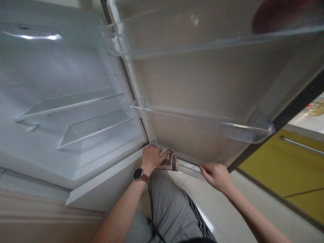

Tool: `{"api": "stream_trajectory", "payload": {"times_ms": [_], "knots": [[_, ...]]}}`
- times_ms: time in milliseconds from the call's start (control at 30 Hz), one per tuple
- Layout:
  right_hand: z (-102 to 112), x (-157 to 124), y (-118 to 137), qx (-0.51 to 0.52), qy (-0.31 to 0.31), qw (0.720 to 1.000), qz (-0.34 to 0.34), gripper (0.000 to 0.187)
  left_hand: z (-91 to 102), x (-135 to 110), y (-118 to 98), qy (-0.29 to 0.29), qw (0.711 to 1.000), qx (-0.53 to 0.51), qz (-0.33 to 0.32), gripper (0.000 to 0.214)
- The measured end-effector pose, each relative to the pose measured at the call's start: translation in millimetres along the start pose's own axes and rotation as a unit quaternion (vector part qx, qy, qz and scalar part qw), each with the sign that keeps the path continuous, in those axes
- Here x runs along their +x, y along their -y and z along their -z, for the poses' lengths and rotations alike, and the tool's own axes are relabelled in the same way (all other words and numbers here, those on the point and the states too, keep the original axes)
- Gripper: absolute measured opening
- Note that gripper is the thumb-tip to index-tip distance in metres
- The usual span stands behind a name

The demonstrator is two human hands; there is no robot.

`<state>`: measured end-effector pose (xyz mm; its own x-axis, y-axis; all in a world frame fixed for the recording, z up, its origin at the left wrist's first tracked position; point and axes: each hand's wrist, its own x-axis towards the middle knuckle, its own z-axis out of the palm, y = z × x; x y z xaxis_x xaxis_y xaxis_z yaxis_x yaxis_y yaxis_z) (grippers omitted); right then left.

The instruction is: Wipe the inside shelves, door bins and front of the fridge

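My left hand, a watch on its wrist, is closed on a brown patterned cloth and presses it against the bottom edge of the open fridge door, near the hinge corner. My right hand grips the lower rim of that door further right, fingers curled around the edge. Above both hands juts a clear plastic door bin.
The white fridge interior with two glass shelves lies at the left. A second clear door bin is higher up. A yellow cabinet with a metal handle stands at the right. My grey-trousered knee is below.
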<state>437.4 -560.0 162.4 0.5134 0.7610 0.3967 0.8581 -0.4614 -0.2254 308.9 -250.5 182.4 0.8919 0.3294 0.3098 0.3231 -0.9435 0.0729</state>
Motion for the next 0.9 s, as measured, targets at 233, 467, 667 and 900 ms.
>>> {"api": "stream_trajectory", "payload": {"times_ms": [233, 467, 667, 900], "knots": [[-1.1, -6.0, -2.7, 0.187, -0.134, 0.973, -0.018, 0.064, -15.3, -14.9, -92.0, -0.033, 0.999, -0.041, -0.013, 0.045], [2.2, -4.7, -3.5, 0.321, -0.213, 0.923, 0.015, 0.062, -49.0, -28.1, -168.0, -0.145, 0.979, -0.115, -0.083, 0.033], [-4.2, -7.5, 1.4, 0.294, -0.221, 0.930, 0.012, 0.057, -63.7, -26.2, -117.7, -0.223, 0.958, -0.064, -0.168, 0.033], [-7.2, -9.9, 10.5, 0.192, -0.189, 0.963, 0.026, 0.054, -54.3, -14.4, -6.4, -0.191, 0.976, -0.025, -0.104, 0.028]]}}
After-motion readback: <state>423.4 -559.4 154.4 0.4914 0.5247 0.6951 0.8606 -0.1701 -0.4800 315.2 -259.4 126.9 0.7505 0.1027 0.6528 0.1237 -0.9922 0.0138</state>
